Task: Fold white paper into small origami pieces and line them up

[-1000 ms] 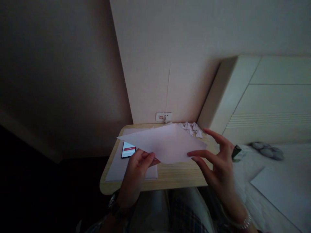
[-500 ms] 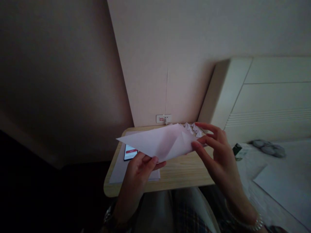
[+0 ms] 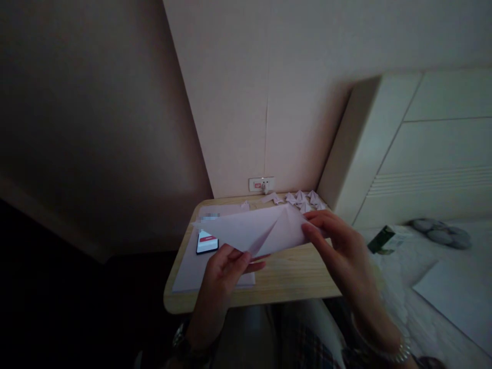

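Observation:
A folded sheet of white paper [image 3: 246,228] is held up above the small wooden table [image 3: 295,274], its long pointed end toward the left. My left hand [image 3: 228,266] pinches its lower edge near the middle, thumb in front and fingers behind. My right hand [image 3: 338,241] grips the right end between thumb and fingers. A diagonal crease runs down from the paper's top edge toward my left thumb. Behind the paper, several small folded paper pieces [image 3: 301,198] lie at the table's back right.
A lit phone [image 3: 207,243] rests on white sheets [image 3: 188,271] at the table's left. A plug sits in the wall socket [image 3: 262,184]. On the bed at right are a green-and-white box [image 3: 386,239], a grey item [image 3: 440,233] and a white sheet [image 3: 457,294].
The folded paper has tilted and its left point has dropped slightly. My right fingers have closed in on the right end. The camera view has shifted a little.

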`<state>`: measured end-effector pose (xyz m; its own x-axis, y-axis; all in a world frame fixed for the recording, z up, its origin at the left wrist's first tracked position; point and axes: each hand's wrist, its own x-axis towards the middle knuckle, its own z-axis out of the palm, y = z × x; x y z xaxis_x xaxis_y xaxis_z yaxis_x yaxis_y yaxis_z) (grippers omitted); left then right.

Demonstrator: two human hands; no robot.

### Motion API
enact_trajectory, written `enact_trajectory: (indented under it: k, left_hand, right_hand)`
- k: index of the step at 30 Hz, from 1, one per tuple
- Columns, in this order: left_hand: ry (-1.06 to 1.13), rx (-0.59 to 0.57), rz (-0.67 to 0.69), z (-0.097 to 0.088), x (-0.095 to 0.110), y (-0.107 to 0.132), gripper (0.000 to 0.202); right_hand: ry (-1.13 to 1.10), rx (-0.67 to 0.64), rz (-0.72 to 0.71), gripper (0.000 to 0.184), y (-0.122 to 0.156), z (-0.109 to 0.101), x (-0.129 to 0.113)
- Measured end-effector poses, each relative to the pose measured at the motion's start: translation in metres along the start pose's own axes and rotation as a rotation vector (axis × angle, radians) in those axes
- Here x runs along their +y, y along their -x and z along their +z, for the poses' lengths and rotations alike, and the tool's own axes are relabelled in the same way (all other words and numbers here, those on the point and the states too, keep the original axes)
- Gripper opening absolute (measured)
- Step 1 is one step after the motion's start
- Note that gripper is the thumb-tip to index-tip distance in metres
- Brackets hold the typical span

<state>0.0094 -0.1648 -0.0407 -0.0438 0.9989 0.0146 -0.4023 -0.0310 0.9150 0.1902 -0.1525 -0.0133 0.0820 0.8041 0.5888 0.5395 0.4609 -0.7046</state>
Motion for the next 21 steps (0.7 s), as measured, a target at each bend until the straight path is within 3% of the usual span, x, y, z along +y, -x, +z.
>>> enact_trajectory:
  k: [8, 21]
  left_hand:
    - [-0.088, 0.105, 0.006, -0.001, -0.006, -0.008, 0.026]
    - [-0.107, 0.069, -0.026, -0.001, -0.010, -0.015, 0.036]
  right_hand:
    - [0.035, -0.063, -0.005, 0.018, -0.005, 0.006, 0.008]
    - [0.051, -0.088, 0.027, 0.017, -0.011, 0.012, 0.015]
